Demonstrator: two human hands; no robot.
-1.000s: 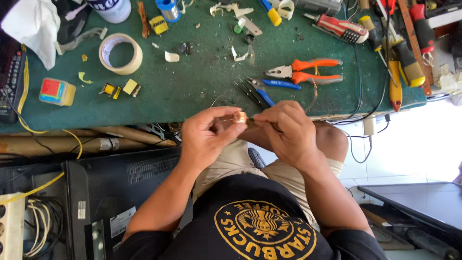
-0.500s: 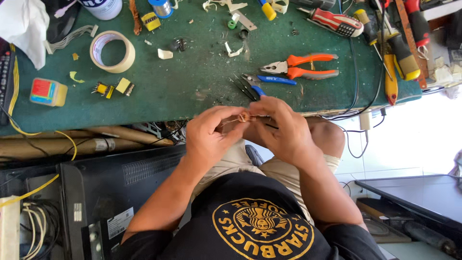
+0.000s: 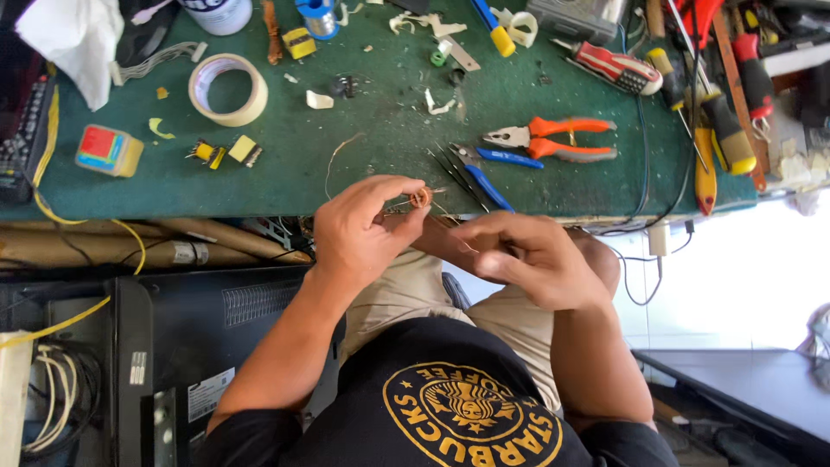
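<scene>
Hands parted since earlier, left hand pinching small round copper coil, thin wire trailing toward 4 o'clock into right hand, green felt tabletop behind.

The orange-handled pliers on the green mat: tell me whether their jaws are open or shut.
Shut. The orange-handled pliers lie flat on the green mat, metal tips together, handles nearly parallel.
</scene>
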